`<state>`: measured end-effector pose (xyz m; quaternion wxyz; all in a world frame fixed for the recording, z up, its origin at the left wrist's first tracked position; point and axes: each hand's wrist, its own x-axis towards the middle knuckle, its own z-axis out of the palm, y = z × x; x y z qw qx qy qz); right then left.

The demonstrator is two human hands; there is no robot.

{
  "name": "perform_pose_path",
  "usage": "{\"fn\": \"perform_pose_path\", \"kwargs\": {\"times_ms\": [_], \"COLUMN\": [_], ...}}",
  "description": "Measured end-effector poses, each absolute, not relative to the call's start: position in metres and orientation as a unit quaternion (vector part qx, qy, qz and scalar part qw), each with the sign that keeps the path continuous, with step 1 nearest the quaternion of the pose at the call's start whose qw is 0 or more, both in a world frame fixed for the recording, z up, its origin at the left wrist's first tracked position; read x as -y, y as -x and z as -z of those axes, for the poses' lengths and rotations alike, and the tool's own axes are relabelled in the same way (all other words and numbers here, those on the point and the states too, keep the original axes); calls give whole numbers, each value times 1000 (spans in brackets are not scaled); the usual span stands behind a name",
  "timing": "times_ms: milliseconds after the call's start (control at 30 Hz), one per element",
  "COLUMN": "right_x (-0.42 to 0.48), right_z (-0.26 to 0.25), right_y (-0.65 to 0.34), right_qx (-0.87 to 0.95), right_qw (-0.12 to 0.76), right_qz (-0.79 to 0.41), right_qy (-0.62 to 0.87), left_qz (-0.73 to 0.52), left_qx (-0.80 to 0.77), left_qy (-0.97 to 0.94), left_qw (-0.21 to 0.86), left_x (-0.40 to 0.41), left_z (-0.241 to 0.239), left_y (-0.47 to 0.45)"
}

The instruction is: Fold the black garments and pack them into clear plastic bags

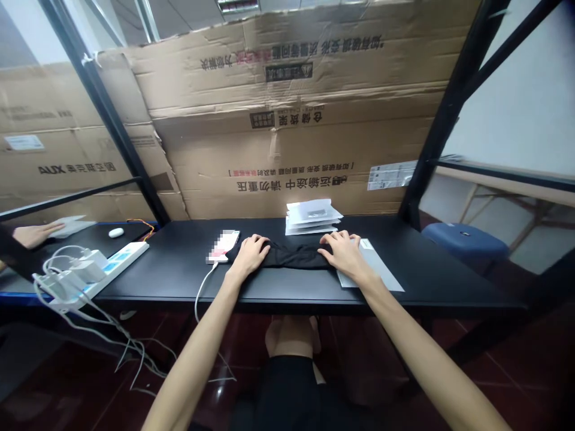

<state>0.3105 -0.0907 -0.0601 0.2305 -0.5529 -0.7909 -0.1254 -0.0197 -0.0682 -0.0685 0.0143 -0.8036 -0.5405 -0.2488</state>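
Note:
A flat strip of folded black fabric (294, 256), with creases across its middle, lies on the black table in front of me. My left hand (252, 254) rests at its left end, fingers curled down onto the cloth. At the other end, my right hand (344, 252) has thumb and fingers bent around the fabric's edge. Partly under the right hand and wrist is a pale, flat plastic bag (381, 269). Beside my left hand lies a phone (224, 245), its screen blurred out and a white cable plugged into it.
Several white packets (312, 216) are stacked at the table's back edge, before a cardboard wall (287, 137). A power strip (112, 269) with chargers and tangled cables sits on the left. Another person's hand (38, 233) shows there too. A blue stool (465, 239) stands right.

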Motion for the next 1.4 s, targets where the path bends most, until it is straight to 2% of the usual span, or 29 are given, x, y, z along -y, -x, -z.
{"fn": "perform_pose_path", "kwargs": {"times_ms": [167, 333, 467, 633, 833, 1033, 1167, 1267, 1400], "right_x": [93, 101, 111, 125, 149, 164, 153, 135, 110], "right_z": [54, 43, 31, 23, 37, 38, 27, 25, 30], "right_y": [-311, -311, -315, -315, -314, -321, -334, -345, -348], "right_qx": [796, 813, 839, 881, 907, 864, 810, 837, 875], "right_qw": [276, 338, 354, 306, 244, 320, 381, 319, 186], "right_qz": [102, -12, -77, -114, -117, -150, -131, -24, 87], "right_qy": [529, 475, 406, 342, 323, 359, 427, 444, 439], "left_qz": [299, 364, 386, 361, 291, 211, 234, 259, 197], "left_qx": [518, 498, 493, 487, 458, 447, 442, 446, 460], "left_qy": [800, 785, 778, 794, 839, 869, 864, 855, 866], "left_qw": [41, 49, 52, 46, 23, -13, -55, -53, -21], "left_x": [73, 95, 119, 153, 186, 210, 209, 187, 144], "left_z": [58, 39, 28, 24, 26, 24, 7, -1, 2], "left_y": [20, 21, 27, 36, 42, 51, 52, 47, 36]}}
